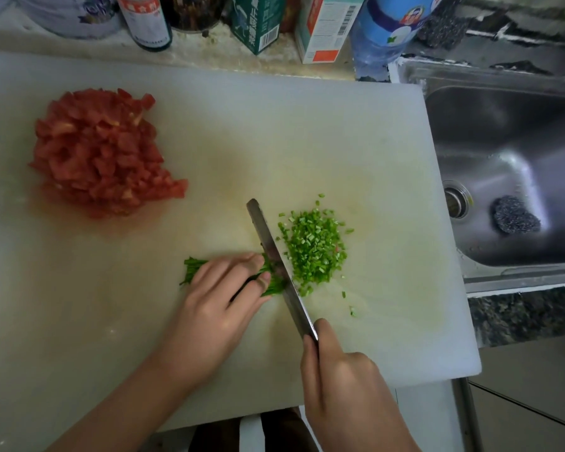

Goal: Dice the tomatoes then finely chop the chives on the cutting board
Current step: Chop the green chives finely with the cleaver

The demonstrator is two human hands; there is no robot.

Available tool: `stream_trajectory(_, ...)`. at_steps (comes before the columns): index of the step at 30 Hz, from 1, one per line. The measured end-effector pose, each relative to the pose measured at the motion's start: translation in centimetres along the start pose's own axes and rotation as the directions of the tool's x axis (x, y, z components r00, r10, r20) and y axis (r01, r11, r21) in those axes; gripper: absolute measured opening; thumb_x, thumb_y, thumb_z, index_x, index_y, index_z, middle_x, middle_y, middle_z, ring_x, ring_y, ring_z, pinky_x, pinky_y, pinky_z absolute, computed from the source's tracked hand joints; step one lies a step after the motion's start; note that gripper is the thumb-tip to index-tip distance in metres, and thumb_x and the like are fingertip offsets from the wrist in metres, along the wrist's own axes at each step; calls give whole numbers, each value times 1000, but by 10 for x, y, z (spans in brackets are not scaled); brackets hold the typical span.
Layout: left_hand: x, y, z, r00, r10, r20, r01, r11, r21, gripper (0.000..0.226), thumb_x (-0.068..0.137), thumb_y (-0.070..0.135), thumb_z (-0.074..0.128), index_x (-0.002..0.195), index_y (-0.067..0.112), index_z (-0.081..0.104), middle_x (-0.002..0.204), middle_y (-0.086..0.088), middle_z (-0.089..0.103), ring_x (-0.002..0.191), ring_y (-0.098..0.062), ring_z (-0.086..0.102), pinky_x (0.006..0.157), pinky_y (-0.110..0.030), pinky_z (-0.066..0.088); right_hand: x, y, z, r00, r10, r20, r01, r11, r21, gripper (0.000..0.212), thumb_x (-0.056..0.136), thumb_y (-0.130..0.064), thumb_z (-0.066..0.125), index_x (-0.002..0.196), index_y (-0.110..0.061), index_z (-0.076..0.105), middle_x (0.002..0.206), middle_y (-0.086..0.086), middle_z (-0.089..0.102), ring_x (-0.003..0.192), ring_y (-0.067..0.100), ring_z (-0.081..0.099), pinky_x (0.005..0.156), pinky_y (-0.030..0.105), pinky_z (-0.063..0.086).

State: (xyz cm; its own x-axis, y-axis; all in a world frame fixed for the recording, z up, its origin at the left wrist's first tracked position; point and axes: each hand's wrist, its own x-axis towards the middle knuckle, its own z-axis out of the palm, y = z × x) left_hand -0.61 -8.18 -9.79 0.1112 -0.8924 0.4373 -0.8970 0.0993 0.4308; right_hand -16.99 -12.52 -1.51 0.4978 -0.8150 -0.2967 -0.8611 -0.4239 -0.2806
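Chives [193, 270] lie in a short bundle near the front middle of the cutting board [340, 141]. They are pinned under your left grip [219, 298], whose fingers curl down over the stalks with the tips close to the blade. Your right grip [343, 383] is wrapped round the handle of the knife [274, 256], thumb and forefinger up by the blade's heel. The blade stands edge-down across the bundle's cut end, its tip pointing away from you. Just right of the blade sits the heap of chopped chives [317, 249], with a few bits scattered round it. Well apart, at the board's far left, the diced tomatoes [101, 151] are piled in their juice. The board lies on the bench [209, 57]. Bottles [147, 21] and cartons [258, 24] stand behind it, and the sink [503, 158] to the right holds a scouring pad [516, 216].
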Motion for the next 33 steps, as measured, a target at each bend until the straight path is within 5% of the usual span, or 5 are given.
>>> stream_trajectory(5, -1, -3, 1, 1000, 4, 18, -4, 1000, -7, 16, 96, 18, 62, 98, 2, 66, 106, -14, 69, 99, -33, 66, 82, -45, 52, 9, -5, 1, 1000, -19, 13, 19, 1000, -21, 19, 82, -33, 37, 90, -20, 49, 30, 0, 34, 24, 18, 37, 36, 23, -5)
stream_trajectory(16, 1, -2, -1, 999, -11, 48, 12, 1000, -12, 16, 91, 14, 67, 94, -1, 71, 105, -15, 69, 98, -35, 66, 82, -46, 52, -1, -8, -2, 998, 42, 49, -39, 997, -61, 17, 82, -33, 38, 83, -21, 50, 43, -5, 5, 24, 23, 27, 37, 24, -10)
stream_trajectory(20, 0, -2, -2, 998, -14, 58, 14, 1000, -9, 17, 92, 15, 67, 95, -1, 71, 104, -15, 69, 99, -35, 67, 81, -47, 52, 12, -16, 1, 1000, -12, 27, 13, 999, -50, 17, 82, -26, 52, 91, -13, 59, 34, -4, 33, 25, 19, 38, 33, 24, 10)
stream_trajectory(26, -1, -2, -1, 999, 1, 39, 1, 999, -39, 13, 94, 15, 63, 101, 4, 63, 105, -14, 66, 97, -34, 65, 81, -47, 51, -4, -7, 4, 997, 40, 63, -39, 999, -27, 14, 74, -26, 57, 81, -20, 48, 50, -9, -4, 28, 21, 21, 39, 19, -9)
stream_trajectory(33, -1, -2, 0, 999, -9, 52, 11, 1000, -24, 19, 97, 16, 59, 97, 0, 69, 103, -15, 67, 96, -34, 66, 82, -46, 52, 20, -14, 5, 996, -80, 25, 77, 991, 108, 28, 100, -30, 28, 115, -14, 45, 62, 9, 55, 57, 35, 53, 50, 35, 29)
